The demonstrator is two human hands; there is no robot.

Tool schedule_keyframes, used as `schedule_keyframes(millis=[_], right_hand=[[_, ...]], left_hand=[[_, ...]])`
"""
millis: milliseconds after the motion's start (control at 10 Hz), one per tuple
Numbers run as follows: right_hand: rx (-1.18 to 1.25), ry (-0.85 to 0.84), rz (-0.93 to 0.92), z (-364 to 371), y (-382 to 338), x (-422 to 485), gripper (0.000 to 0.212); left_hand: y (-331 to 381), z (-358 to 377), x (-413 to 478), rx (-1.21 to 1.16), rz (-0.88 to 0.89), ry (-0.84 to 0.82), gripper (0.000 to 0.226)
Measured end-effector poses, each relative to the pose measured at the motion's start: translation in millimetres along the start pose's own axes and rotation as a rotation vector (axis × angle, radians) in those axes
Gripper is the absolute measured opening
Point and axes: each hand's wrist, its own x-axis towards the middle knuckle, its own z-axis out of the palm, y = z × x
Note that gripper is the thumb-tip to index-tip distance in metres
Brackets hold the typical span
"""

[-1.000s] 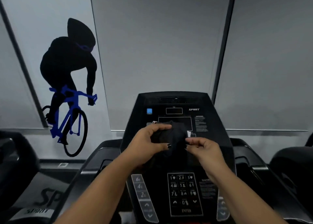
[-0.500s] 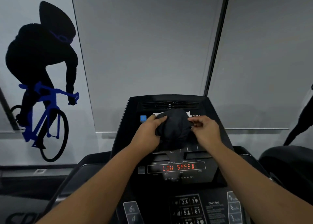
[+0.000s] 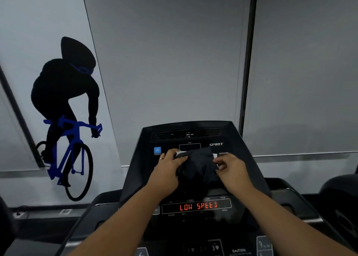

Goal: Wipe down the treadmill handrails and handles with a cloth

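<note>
- While both hands hold it in front of the treadmill console [image 3: 242,164], the dark cloth [image 3: 197,170] is bunched into a lump against the upper part of the console face, below the small empty window and above the red display [image 3: 197,206].
- The upper edge of the cloth runs from side to side, from one hand to the other; the bulk of it sags from this edge down toward the person, so no clear long axis can be told from such a crumpled shape; a light strip shows at each upper corner.
- The left hand [image 3: 167,175] grips the left side of the cloth; its fingers are curled over the upper left corner, and a ring [image 3: 161,158] shows on one finger.
- The right hand [image 3: 231,173] pinches the right side between the thumb and the bent fingers; both bare forearms reach in from the bottom.
- The display reads "LOW SPEED"; the word SPIRIT [image 3: 216,144] stands at the upper right of the console, a blue sticker [image 3: 157,150] at the upper left, and vent slots [image 3: 188,134] along the top.
- The right side rail [image 3: 290,193] lies well apart from the cloth; neither hand touches it.
- On the wall at the left is a cyclist decal [image 3: 65,116], black with a blue bicycle.
</note>
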Motion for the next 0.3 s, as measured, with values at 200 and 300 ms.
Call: schedule_keyframes(millis=[200, 300], right_hand=[[-0.009, -0.002, -0.122, -4, -3, 7, 0.013], [-0.039, 0.035, -0.173, -7, -17, 18, 0.018]], left_hand=[[5, -13, -2, 0.021, -0.050, 0.020, 0.055], [17, -29, 15, 0.069, -0.047, 0.015, 0.046]])
